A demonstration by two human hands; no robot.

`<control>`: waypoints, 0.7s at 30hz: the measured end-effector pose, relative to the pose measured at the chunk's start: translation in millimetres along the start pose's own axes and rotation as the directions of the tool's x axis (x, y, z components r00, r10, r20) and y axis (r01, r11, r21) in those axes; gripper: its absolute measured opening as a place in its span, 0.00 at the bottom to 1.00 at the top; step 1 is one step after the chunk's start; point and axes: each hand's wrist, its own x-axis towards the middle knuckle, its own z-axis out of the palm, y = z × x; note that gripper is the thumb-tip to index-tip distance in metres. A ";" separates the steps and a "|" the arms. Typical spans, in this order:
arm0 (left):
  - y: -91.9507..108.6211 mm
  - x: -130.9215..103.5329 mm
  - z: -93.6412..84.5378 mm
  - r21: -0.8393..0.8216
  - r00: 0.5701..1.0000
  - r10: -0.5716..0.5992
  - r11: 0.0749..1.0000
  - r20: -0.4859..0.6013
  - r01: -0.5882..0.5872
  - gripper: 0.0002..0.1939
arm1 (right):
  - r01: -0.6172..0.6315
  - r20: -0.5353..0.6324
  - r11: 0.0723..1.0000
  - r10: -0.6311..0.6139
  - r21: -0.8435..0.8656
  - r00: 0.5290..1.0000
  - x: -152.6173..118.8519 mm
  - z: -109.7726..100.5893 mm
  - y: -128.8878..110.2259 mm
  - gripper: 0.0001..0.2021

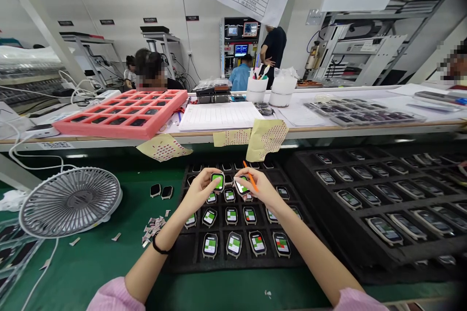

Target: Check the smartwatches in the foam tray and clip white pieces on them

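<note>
My left hand (203, 187) grips a smartwatch (218, 181) with a green screen, its thumb on the lit face. In my right hand (260, 186) is a second smartwatch (241, 185), with a white and green screen, pinched at the side. A thin orange pen-like stick (252, 180) also passes between those fingers. Both watches are above a black foam tray (191, 248), whose compartments hold several strapless watches. Most of the screens there show green and white blocks; a few have red, such as one watch (257, 243) in the front row. My hands cover part of the back rows.
A grey fan (73, 199) stands left on the green mat (120, 262). Small loose strips (155, 226) and two dark watches (155, 190) lie between. Stacked black trays (350, 233) of watches fill the right. A shelf above carries a pink foam tray (146, 129).
</note>
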 end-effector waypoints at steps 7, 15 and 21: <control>-0.2 0.4 -3.0 0.064 0.999 0.040 0.997 0.017 -0.041 0.20 | 0.072 0.190 0.997 -0.065 -0.027 0.980 -2.6 -6.2 -3.9 0.21; 0.9 -0.3 -4.8 0.076 0.999 0.042 0.996 0.018 -0.043 0.22 | 0.084 0.185 0.995 -0.072 -0.058 0.980 -2.5 -9.1 -2.9 0.18; 1.4 0.1 -3.1 0.017 1.000 0.017 1.000 0.009 -0.017 0.20 | 0.054 0.152 0.998 -0.048 -0.036 0.987 -3.4 -8.0 -5.3 0.16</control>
